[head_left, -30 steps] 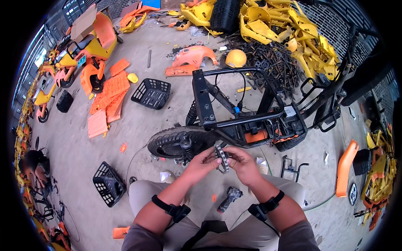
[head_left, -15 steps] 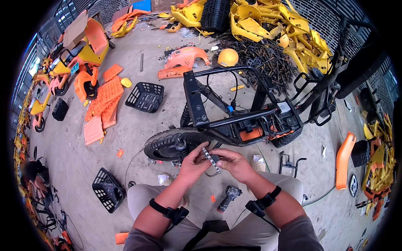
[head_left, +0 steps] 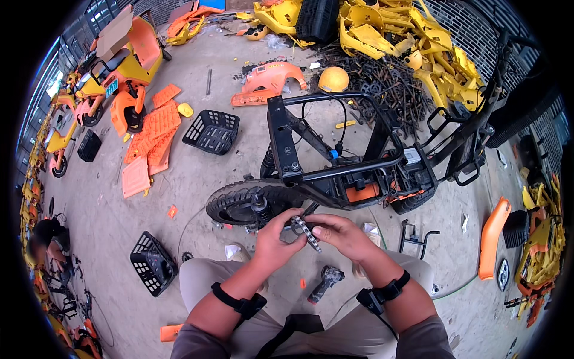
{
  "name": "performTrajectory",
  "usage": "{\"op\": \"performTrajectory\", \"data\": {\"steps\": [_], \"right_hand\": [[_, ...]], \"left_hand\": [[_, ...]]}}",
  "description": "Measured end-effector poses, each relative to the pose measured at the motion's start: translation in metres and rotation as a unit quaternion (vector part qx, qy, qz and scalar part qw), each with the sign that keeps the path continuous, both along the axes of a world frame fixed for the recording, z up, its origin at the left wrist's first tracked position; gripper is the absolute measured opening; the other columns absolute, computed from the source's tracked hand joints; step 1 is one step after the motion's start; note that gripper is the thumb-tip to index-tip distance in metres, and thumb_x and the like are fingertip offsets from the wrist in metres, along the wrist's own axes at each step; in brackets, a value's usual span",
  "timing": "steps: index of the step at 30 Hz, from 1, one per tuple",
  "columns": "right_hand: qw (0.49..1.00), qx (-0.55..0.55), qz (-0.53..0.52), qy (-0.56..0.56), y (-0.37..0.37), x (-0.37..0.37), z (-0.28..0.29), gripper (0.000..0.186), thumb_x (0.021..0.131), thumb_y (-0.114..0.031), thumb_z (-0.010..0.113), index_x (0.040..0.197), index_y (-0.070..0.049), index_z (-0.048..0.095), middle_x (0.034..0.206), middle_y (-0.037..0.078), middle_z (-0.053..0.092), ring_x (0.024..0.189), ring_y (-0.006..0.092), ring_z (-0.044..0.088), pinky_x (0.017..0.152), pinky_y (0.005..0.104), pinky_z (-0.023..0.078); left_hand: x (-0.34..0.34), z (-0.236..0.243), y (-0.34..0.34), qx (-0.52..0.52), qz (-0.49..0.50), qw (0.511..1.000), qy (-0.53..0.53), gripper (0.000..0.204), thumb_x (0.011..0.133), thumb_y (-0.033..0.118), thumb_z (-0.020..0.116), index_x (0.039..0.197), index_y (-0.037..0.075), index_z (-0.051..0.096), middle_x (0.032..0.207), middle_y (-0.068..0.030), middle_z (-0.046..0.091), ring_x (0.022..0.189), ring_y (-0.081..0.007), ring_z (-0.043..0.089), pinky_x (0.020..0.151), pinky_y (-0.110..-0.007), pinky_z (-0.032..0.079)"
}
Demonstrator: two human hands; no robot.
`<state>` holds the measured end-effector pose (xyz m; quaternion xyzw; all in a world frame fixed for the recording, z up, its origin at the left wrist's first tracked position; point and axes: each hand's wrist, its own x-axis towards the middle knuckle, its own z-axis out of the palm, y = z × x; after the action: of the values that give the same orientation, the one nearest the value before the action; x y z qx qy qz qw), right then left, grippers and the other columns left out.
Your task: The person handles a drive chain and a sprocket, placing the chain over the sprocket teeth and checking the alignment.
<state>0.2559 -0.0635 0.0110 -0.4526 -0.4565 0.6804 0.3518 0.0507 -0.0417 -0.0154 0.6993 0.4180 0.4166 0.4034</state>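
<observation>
A silver, chain-like metal piece (head_left: 307, 233) sits between my two hands, over the floor just in front of the vehicle's wheel. My left hand (head_left: 278, 238) grips its upper end between thumb and fingers. From the other side, my right hand (head_left: 342, 234) is closed with its thumb and fingertips against the piece. Beyond my hands stands a stripped black scooter frame (head_left: 344, 170), its tyre (head_left: 230, 200) close to my left fingers. Below my hands a grey cordless power driver (head_left: 326, 283) lies on the floor between my legs.
Black plastic baskets (head_left: 212, 133) (head_left: 153, 263) sit to the left. Orange panels (head_left: 154, 140) lie beyond them. Yellow body parts (head_left: 412, 36) and dark metal parts (head_left: 382, 84) are heaped at the back. A black metal bracket (head_left: 418, 240) and an orange cover (head_left: 494, 238) lie right.
The metal piece has turned in my hands and its lower end now points more to the right. My right hand has shifted slightly rightward. The whole view has moved a little.
</observation>
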Motion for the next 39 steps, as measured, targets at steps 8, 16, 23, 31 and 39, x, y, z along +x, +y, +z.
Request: {"op": "performTrajectory", "data": {"steps": [8, 16, 23, 31, 39], "right_hand": [[0.996, 0.072, -0.037, -0.024, -0.003, -0.001, -0.004, 0.029, 0.095, -0.015, 0.065, 0.12, 0.001, 0.065, 0.102, 0.005, 0.067, 0.094, 0.011, 0.06, 0.082, 0.0264, 0.05], [0.992, -0.034, -0.095, 0.073, -0.005, 0.003, -0.001, 0.028, 0.093, -0.018, 0.067, 0.112, 0.002, 0.068, 0.098, 0.005, 0.069, 0.087, 0.01, 0.061, 0.078, 0.0242, 0.049], [0.982, -0.077, -0.104, 0.139, -0.007, 0.005, -0.003, 0.027, 0.095, -0.017, 0.065, 0.112, 0.003, 0.067, 0.099, 0.005, 0.068, 0.09, 0.0102, 0.061, 0.079, 0.0246, 0.049], [0.977, -0.047, -0.139, 0.154, -0.01, -0.004, -0.007, 0.027, 0.095, -0.017, 0.064, 0.115, 0.003, 0.064, 0.102, 0.006, 0.067, 0.091, 0.0114, 0.06, 0.081, 0.0258, 0.048], [0.959, -0.022, -0.188, 0.21, -0.013, -0.013, -0.015, 0.025, 0.095, -0.013, 0.065, 0.114, 0.002, 0.064, 0.106, 0.007, 0.067, 0.097, 0.0122, 0.06, 0.087, 0.0266, 0.047]], "left_hand": [[-0.005, 0.0, 0.006, -0.026, -0.039, 0.999, -0.025, 0.053, 0.075, 0.011, 0.08, 0.123, 0.006, 0.059, 0.115, -0.0129, 0.067, 0.105, -0.0248, 0.066, 0.092, -0.034, 0.051], [-0.014, 0.006, 0.013, -0.049, -0.122, 0.991, -0.014, 0.028, 0.089, 0.009, 0.068, 0.116, 0.002, 0.064, 0.101, -0.0109, 0.067, 0.093, -0.0226, 0.064, 0.084, -0.034, 0.05], [-0.01, 0.009, 0.014, -0.013, -0.11, 0.994, 0.015, 0.026, 0.09, 0.006, 0.065, 0.116, 0.001, 0.065, 0.099, -0.0145, 0.068, 0.092, -0.0269, 0.064, 0.082, -0.034, 0.05], [-0.006, 0.004, 0.012, -0.195, -0.093, 0.974, -0.065, 0.033, 0.096, 0.011, 0.061, 0.129, 0.003, 0.06, 0.114, -0.0076, 0.068, 0.104, -0.0147, 0.061, 0.091, -0.03, 0.048], [-0.005, -0.023, 0.017, -0.233, -0.092, 0.961, -0.114, 0.034, 0.101, 0.016, 0.055, 0.131, 0.0, 0.057, 0.117, -0.0065, 0.065, 0.108, -0.0126, 0.059, 0.096, -0.029, 0.047]]}}
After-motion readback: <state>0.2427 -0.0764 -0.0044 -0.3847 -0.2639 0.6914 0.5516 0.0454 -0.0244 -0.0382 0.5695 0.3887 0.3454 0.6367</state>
